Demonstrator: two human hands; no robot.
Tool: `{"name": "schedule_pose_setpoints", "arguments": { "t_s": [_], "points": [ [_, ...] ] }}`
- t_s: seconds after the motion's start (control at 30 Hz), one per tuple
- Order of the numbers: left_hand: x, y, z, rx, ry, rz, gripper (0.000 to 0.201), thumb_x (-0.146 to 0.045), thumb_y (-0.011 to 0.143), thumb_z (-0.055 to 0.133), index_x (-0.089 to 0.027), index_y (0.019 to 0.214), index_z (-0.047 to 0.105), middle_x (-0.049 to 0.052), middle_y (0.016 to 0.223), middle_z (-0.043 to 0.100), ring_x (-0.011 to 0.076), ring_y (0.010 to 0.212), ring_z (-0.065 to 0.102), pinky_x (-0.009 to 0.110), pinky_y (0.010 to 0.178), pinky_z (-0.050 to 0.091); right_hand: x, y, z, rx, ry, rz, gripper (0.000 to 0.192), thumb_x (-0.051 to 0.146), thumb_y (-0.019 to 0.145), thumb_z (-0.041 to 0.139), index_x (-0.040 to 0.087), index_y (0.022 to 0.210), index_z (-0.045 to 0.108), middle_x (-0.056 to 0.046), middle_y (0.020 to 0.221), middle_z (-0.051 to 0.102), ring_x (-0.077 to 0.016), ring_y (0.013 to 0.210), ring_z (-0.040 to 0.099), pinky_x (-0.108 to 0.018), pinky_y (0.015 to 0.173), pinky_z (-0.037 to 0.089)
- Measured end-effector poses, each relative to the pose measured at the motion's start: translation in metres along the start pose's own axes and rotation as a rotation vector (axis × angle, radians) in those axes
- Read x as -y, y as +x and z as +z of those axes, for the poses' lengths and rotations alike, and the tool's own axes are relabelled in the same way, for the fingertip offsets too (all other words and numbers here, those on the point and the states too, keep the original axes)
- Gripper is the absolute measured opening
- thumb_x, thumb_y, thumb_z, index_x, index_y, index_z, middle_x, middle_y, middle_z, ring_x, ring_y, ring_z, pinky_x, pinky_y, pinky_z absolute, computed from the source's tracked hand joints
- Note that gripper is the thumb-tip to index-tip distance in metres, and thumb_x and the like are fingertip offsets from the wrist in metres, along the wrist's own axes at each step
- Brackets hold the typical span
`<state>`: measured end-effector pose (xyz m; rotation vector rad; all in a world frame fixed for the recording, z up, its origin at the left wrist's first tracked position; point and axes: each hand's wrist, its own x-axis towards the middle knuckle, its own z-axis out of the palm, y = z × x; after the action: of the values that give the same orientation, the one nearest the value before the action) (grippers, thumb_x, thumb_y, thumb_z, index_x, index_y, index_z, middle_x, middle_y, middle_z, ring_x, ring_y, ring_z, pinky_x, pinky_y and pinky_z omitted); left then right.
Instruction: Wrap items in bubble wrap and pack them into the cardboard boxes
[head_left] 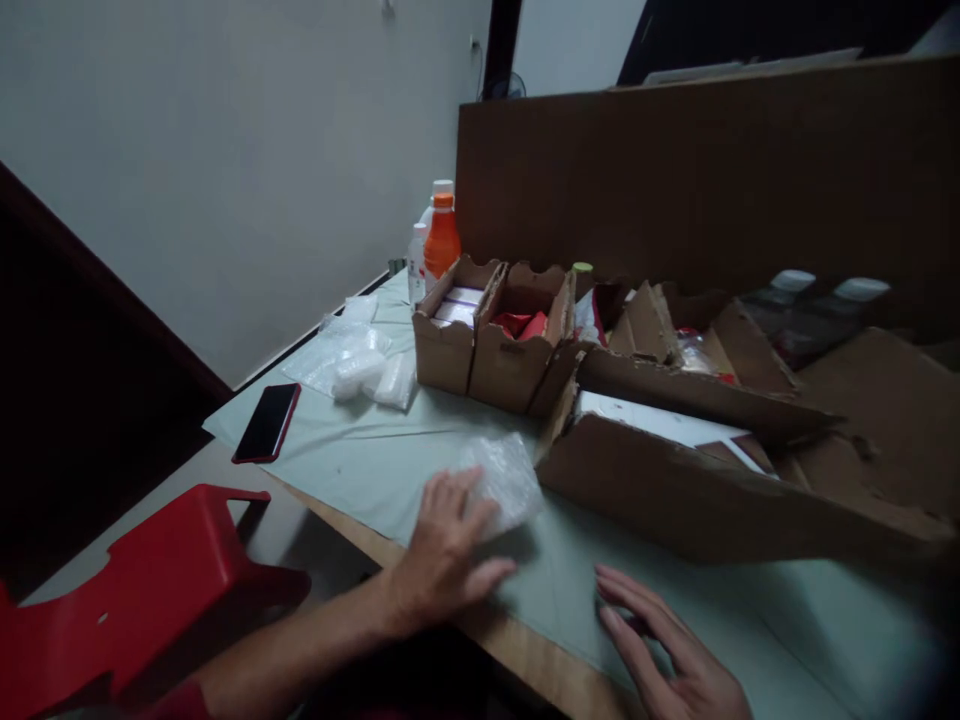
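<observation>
A piece of clear bubble wrap (504, 482) lies on the pale green table cover, in front of the long cardboard box. My left hand (450, 550) is at its near left edge with fingers spread; whether it presses on the wrap or hovers just over it I cannot tell. Farther right, near the table's front edge, my right hand (667, 650) has its fingers stretched out and thumb apart, with nothing in it. More bubble wrap (360, 365), some of it rolled into bundles, rests at the far left of the table.
A phone (266, 423) lies near the left edge. Cardboard boxes (444, 358) holding packets and small cartons line the back, with a long open box (675, 490) at right. An orange bottle (442, 240) stands behind them. A red plastic stool (165, 580) is at lower left.
</observation>
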<state>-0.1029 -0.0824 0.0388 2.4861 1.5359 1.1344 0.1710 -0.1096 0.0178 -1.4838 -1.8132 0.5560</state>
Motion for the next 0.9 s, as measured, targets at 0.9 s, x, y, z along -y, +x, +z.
{"name": "schedule_pose_setpoints", "arguments": {
  "t_s": [0.9],
  "points": [
    [0.008,-0.024,0.021,0.07,-0.468,-0.562,0.051,-0.014,0.076,0.053,-0.019,0.127,0.061,0.006,0.095,0.066,0.0216,0.089,0.061,0.038,0.086,0.05,0.018,0.053,0.032,0.125,0.516,0.248,0.02,0.039,0.075,0.065,0.021,0.083,0.068,-0.004,0.081,0.071,-0.0209,0.079,0.066,-0.029,0.074,0.052]
  ]
}}
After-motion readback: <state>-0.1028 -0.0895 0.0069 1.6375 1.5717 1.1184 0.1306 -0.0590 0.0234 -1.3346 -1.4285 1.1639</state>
